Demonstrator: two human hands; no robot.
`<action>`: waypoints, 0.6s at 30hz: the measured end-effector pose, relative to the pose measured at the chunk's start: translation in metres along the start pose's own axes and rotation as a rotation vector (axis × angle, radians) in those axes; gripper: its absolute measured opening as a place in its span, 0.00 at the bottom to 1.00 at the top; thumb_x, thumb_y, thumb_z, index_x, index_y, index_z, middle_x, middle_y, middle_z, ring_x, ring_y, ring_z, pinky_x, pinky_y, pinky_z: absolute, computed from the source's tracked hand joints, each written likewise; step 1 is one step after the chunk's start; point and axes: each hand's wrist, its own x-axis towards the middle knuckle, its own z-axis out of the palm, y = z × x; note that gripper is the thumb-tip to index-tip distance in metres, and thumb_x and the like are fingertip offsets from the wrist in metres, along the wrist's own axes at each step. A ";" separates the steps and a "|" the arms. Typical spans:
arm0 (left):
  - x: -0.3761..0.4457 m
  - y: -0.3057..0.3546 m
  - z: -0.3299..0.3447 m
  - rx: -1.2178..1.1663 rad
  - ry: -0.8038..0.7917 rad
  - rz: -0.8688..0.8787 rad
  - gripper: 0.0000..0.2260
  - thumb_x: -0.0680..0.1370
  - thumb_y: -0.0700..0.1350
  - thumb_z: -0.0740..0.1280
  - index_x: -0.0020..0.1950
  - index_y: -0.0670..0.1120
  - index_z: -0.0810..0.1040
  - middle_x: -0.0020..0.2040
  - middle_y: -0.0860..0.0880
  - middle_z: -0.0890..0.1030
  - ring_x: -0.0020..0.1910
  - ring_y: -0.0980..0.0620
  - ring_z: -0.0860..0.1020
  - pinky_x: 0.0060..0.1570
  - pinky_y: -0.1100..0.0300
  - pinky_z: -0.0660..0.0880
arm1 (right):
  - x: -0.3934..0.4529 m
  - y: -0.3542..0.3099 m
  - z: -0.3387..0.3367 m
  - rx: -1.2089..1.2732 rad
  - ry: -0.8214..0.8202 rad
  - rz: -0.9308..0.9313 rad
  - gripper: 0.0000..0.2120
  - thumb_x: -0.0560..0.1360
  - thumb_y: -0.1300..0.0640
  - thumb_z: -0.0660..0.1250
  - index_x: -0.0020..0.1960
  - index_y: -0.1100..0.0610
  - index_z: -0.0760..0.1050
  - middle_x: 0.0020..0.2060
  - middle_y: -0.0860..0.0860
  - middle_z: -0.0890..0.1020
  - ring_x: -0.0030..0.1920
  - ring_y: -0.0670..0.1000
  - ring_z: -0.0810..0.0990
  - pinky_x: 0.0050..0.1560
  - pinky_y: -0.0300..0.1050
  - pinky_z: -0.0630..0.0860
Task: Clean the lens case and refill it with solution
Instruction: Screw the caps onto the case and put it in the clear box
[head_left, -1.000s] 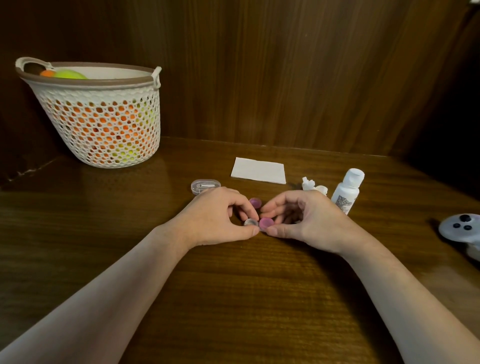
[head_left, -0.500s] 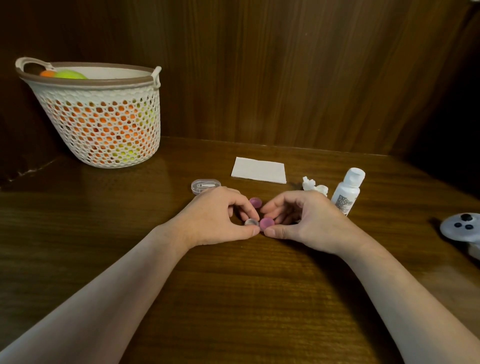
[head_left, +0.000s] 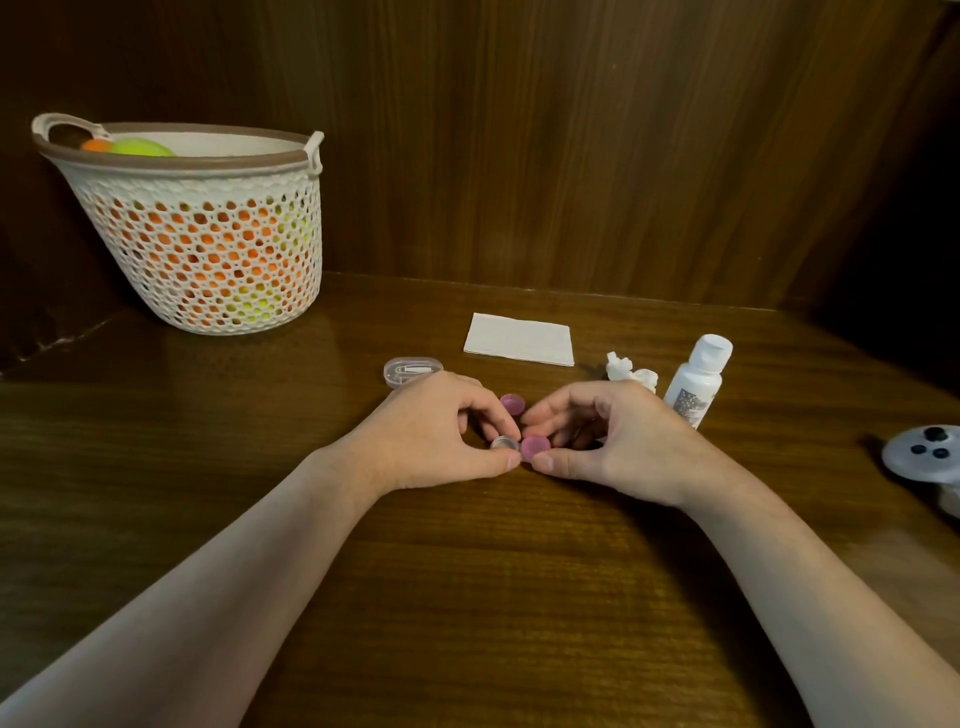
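At the middle of the wooden table my left hand (head_left: 431, 431) pinches the clear lens case (head_left: 503, 443) between thumb and fingers. My right hand (head_left: 618, 436) pinches a purple cap (head_left: 536, 447) that sits on the case's right end. A second purple cap (head_left: 512, 404) lies loose on the table just behind the hands. The white solution bottle (head_left: 696, 379) stands upright to the right of my right hand, its cap closed. Most of the lens case is hidden by my fingers.
A folded white tissue (head_left: 519, 340) lies behind the hands, a crumpled tissue (head_left: 631, 370) beside the bottle. A small clear box (head_left: 410, 370) sits behind my left hand. A white mesh basket (head_left: 208, 228) stands far left. A grey controller (head_left: 924, 457) lies at the right edge.
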 end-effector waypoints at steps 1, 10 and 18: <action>0.000 0.000 0.000 0.003 0.000 0.000 0.08 0.73 0.56 0.78 0.52 0.61 0.87 0.50 0.59 0.84 0.48 0.56 0.81 0.49 0.47 0.82 | 0.000 0.000 0.001 -0.004 0.009 0.001 0.16 0.72 0.47 0.83 0.58 0.41 0.85 0.51 0.37 0.89 0.53 0.40 0.87 0.54 0.42 0.84; 0.000 0.000 0.000 0.006 -0.010 0.011 0.11 0.70 0.63 0.75 0.51 0.63 0.87 0.49 0.60 0.84 0.48 0.53 0.81 0.48 0.44 0.82 | 0.002 0.002 0.001 0.010 -0.004 -0.004 0.14 0.73 0.54 0.83 0.57 0.44 0.86 0.49 0.38 0.90 0.53 0.39 0.88 0.52 0.29 0.80; 0.000 -0.002 0.000 -0.014 -0.011 0.008 0.09 0.72 0.59 0.77 0.51 0.62 0.87 0.49 0.61 0.84 0.49 0.56 0.81 0.48 0.49 0.82 | 0.001 -0.001 0.002 -0.057 0.038 0.020 0.14 0.70 0.48 0.84 0.53 0.42 0.86 0.47 0.35 0.89 0.52 0.35 0.86 0.50 0.34 0.78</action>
